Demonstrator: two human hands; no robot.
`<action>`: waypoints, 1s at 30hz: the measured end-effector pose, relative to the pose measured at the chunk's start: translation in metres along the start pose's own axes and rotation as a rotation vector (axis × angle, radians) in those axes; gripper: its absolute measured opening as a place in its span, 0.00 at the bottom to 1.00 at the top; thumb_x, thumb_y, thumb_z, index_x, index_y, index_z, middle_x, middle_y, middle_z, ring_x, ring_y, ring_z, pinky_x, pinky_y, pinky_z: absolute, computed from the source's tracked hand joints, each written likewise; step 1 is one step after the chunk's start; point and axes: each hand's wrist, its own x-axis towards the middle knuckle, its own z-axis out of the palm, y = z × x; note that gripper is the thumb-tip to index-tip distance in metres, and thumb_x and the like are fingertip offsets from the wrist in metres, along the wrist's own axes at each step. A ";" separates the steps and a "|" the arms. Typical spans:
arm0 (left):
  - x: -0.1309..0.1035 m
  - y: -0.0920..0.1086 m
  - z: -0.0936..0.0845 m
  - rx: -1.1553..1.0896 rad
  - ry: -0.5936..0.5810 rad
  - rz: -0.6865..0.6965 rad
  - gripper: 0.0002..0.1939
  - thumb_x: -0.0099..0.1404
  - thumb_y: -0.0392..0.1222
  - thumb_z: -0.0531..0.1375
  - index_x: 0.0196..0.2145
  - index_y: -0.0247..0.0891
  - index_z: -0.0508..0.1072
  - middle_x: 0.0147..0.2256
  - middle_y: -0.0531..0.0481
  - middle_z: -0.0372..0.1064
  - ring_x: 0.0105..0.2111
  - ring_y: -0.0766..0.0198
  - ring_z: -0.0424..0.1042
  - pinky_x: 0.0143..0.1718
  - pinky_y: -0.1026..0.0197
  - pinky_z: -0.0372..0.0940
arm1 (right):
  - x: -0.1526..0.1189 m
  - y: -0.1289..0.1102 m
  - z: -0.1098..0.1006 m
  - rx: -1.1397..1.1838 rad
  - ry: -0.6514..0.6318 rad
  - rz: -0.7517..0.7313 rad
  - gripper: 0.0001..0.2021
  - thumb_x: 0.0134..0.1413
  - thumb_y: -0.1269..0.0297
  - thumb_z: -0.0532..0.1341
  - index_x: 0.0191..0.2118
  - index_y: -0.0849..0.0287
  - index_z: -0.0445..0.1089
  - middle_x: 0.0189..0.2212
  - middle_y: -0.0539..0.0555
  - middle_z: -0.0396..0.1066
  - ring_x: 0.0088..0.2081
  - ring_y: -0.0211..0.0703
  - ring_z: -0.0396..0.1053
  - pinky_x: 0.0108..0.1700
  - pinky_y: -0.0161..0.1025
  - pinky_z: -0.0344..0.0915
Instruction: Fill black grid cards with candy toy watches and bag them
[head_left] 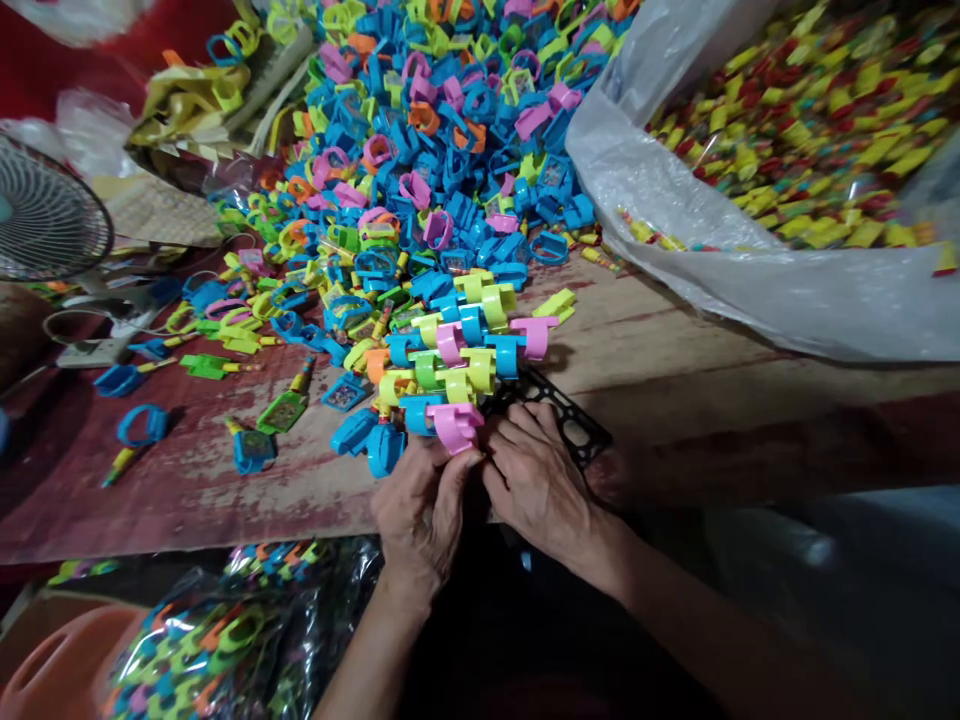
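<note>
Rows of toy watches (pixel 439 372) in blue, yellow, pink, green and orange stand in a black plastic rack (pixel 581 425) with holes, near the table's front edge. My left hand (pixel 420 500) is closed at the near corner, its thumb against a pink toy watch (pixel 456 428); its other fingertips are hidden. My right hand (pixel 536 475) has its fingers curled over the near edge of the rack, close to my left thumb. Two blue toy watches (pixel 385 449) lie just left of my left hand. The rows hide most of the rack.
A large heap of toy watches (pixel 450 130) covers the back of the wooden table (pixel 660 400). At the right, a white sack (pixel 675 230) holds small yellow and red pieces (pixel 817 120). A fan (pixel 49 210) stands left. Below sits a clear bag of toy watches (pixel 195 650).
</note>
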 end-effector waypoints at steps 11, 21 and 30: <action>-0.010 -0.002 0.005 -0.315 -0.118 -0.278 0.10 0.65 0.42 0.62 0.43 0.39 0.74 0.40 0.46 0.75 0.40 0.60 0.74 0.43 0.59 0.69 | -0.002 0.001 0.002 -0.013 0.010 0.003 0.12 0.53 0.79 0.53 0.39 0.60 0.71 0.34 0.56 0.72 0.39 0.51 0.62 0.47 0.47 0.55; -0.020 0.006 0.002 -0.606 -0.044 -0.547 0.15 0.65 0.45 0.62 0.47 0.37 0.70 0.36 0.48 0.73 0.31 0.66 0.72 0.34 0.65 0.68 | 0.000 0.005 -0.011 0.151 0.093 0.028 0.11 0.55 0.74 0.52 0.40 0.61 0.69 0.33 0.57 0.72 0.38 0.48 0.68 0.44 0.44 0.61; -0.003 0.004 0.003 -0.503 -0.182 -0.507 0.12 0.67 0.43 0.59 0.45 0.38 0.76 0.32 0.50 0.73 0.31 0.64 0.71 0.35 0.64 0.66 | 0.024 0.006 -0.041 0.502 -0.151 0.414 0.12 0.58 0.56 0.57 0.34 0.58 0.74 0.19 0.47 0.63 0.22 0.38 0.61 0.25 0.34 0.56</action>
